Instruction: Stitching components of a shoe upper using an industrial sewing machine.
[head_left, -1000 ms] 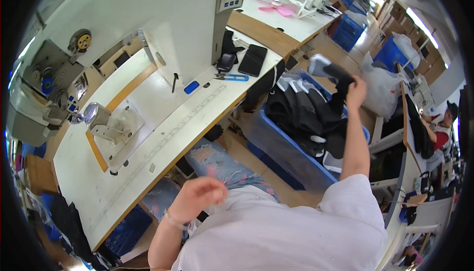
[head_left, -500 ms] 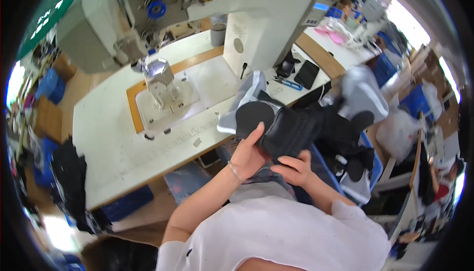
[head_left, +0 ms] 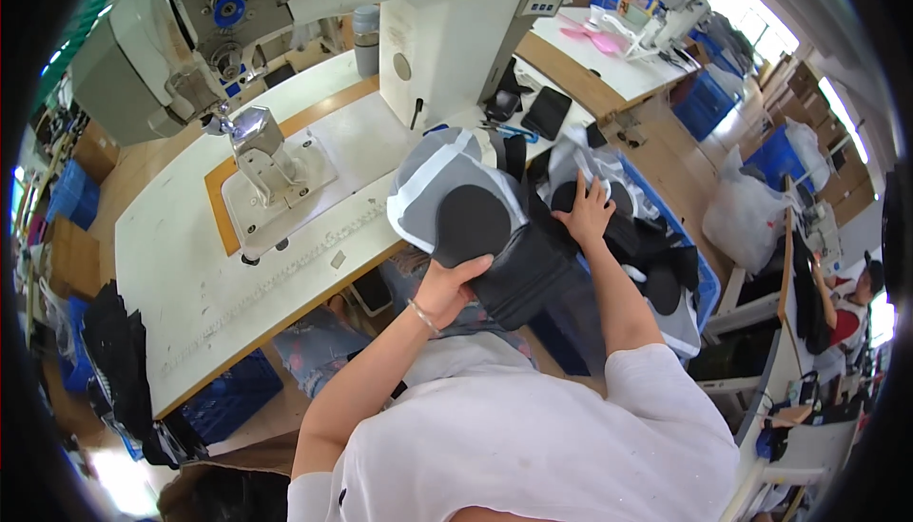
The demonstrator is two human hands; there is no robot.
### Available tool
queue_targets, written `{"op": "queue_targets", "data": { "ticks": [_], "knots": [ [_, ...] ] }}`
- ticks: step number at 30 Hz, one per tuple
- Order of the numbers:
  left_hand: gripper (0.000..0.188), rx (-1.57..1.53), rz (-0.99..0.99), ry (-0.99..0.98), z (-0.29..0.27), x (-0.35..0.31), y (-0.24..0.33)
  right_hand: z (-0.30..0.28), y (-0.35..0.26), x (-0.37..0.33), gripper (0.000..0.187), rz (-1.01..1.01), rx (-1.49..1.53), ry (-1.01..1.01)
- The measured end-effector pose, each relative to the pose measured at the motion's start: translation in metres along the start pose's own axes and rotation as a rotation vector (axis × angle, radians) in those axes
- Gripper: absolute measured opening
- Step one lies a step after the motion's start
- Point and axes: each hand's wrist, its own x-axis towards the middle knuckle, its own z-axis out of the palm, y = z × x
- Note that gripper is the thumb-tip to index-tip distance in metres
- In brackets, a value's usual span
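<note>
A sewing workshop, seen from above the white table (head_left: 190, 265). Nearest, the left hand (head_left: 447, 286) holds a clenched grip on the lower edge of a grey-and-black fabric piece (head_left: 471, 213), which a second ago hung far off in the right hand over the blue bin (head_left: 704, 284). The right hand (head_left: 585, 213) now rests flat on the black part, fingers spread, gripping nothing. So the piece has come up to the table edge, near the sewing machine (head_left: 257, 156) beyond.
</note>
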Motion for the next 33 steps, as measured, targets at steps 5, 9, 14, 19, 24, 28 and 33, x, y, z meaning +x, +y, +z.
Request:
{"op": "queue_targets", "data": {
  "ticks": [5, 9, 14, 19, 24, 28, 33],
  "knots": [
    [0.054, 0.108, 0.1, 0.126, -0.017, -0.057, 0.011, -0.016, 0.003, 0.016, 0.066, 0.075, 0.212, 0.13],
    [0.051, 0.025, 0.29, 0.178, -0.049, -0.121, 0.026, -0.065, 0.058, 0.031, 0.047, 0.074, 0.357, 0.548],
    [0.05, -0.098, 0.392, 0.233, -0.085, -0.157, 0.041, -0.083, 0.235, 0.049, 0.057, 0.211, 0.429, 0.427],
    [0.05, -0.187, 0.375, 0.155, -0.102, -0.143, 0.046, -0.029, 0.303, 0.027, 0.068, 0.462, 0.257, -0.265],
    [0.053, -0.055, 0.261, 0.123, -0.102, -0.135, 0.05, -0.128, 0.152, 0.017, 0.05, 0.345, -0.281, -0.115],
    [0.058, 0.032, 0.141, 0.108, -0.099, -0.124, 0.062, -0.179, -0.058, -0.01, 0.038, -0.448, 0.906, -0.163],
    [0.063, 0.129, 0.076, 0.002, -0.105, -0.097, 0.102, -0.183, -0.209, -0.036, 0.048, -0.256, 1.334, -0.885]
  ]
}}
